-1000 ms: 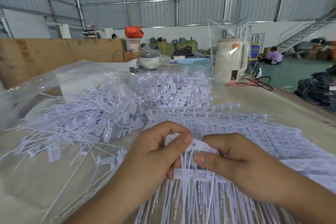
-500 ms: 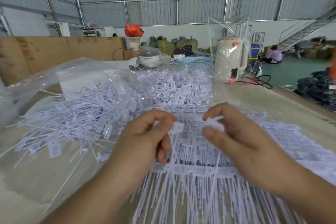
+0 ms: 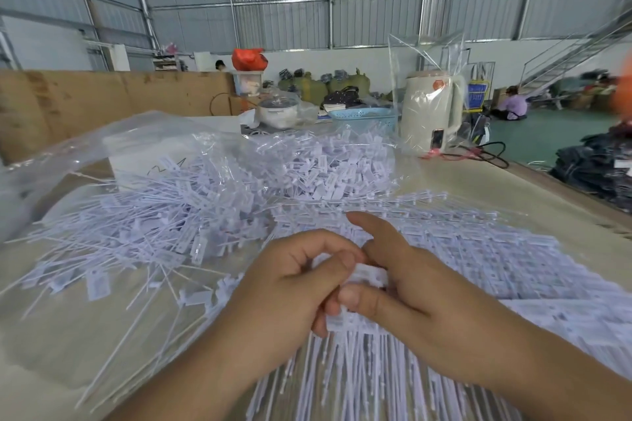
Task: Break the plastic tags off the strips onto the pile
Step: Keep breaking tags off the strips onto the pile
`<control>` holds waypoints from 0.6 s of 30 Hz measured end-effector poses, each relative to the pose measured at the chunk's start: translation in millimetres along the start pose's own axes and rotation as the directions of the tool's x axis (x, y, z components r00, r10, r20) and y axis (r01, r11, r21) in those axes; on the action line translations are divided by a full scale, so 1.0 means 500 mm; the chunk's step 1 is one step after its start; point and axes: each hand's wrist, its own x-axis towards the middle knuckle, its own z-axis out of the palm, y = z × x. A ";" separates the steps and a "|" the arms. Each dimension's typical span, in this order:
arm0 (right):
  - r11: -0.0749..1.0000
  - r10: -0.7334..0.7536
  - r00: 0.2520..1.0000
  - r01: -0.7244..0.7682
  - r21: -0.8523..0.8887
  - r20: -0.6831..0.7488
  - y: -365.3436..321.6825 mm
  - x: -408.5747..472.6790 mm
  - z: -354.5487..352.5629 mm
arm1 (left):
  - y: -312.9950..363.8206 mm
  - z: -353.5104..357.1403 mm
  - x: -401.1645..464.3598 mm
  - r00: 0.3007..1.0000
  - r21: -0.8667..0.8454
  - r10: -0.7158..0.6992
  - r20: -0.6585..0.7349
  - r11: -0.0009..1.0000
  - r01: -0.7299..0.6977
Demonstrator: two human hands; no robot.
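White plastic fills the middle of the table [image 3: 513,188]; the strip [image 3: 367,278] of tags sits low in the centre, pinched between both hands, its thin tails fanning down toward the near edge; the left hand [image 3: 290,287] curls round the strip's left end, thumb pressed on top; the right hand [image 3: 410,294] grips the strip's right end with thumb below and bent fingers above, its forefinger lifted clear and pointing away; the two hands touch at the fingertips over the strip. Left of the strip and beyond it lies the pile [image 3: 164,225] of loose tags, spread over a clear bag [image 3: 89,147]; right of the strip and behind it more strips [image 3: 478,249] lie stacked in rows, well blurred at the far side. Far beyond the strip, at the table's back, stand a cream kettle [image 3: 429,113] in clear wrap, a blue basket [image 3: 364,118] just left of it, and a lidded pot [image 3: 277,111] further left.
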 end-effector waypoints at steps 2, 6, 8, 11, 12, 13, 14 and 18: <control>1.000 -0.010 1.000 0.010 0.014 -0.015 0.002 0.000 -0.013 | -0.004 -0.009 0.004 0.998 -0.010 -0.001 -0.067 1.000 0.000; 0.995 0.056 0.998 -0.056 0.078 0.008 0.014 0.001 -0.028 | -0.011 -0.017 0.008 0.994 -0.026 0.017 -0.104 0.999 -0.020; 0.994 0.074 0.997 -0.075 0.078 0.019 0.017 0.000 -0.025 | -0.009 -0.013 0.005 0.997 -0.015 0.027 -0.075 1.000 -0.028; 0.993 0.068 0.997 -0.070 0.093 0.030 0.017 -0.002 -0.019 | -0.012 -0.010 0.003 0.994 0.018 0.041 -0.106 0.999 -0.039; 0.993 0.074 0.997 -0.077 0.092 0.031 0.016 -0.002 -0.017 | -0.013 -0.009 0.004 0.993 0.029 0.047 -0.113 0.999 -0.044; 0.992 0.086 0.996 -0.088 0.092 0.026 0.015 -0.002 -0.017 | -0.014 -0.009 0.005 0.992 0.034 0.044 -0.122 0.999 -0.040; 0.992 0.095 0.995 -0.095 0.083 0.007 0.013 -0.001 -0.016 | -0.016 -0.008 0.007 0.990 0.022 0.048 -0.136 0.999 -0.045; 0.995 0.093 0.980 -0.087 0.040 -0.176 -0.006 0.006 -0.002 | -0.018 0.006 0.011 0.979 -0.091 0.048 -0.199 0.994 -0.067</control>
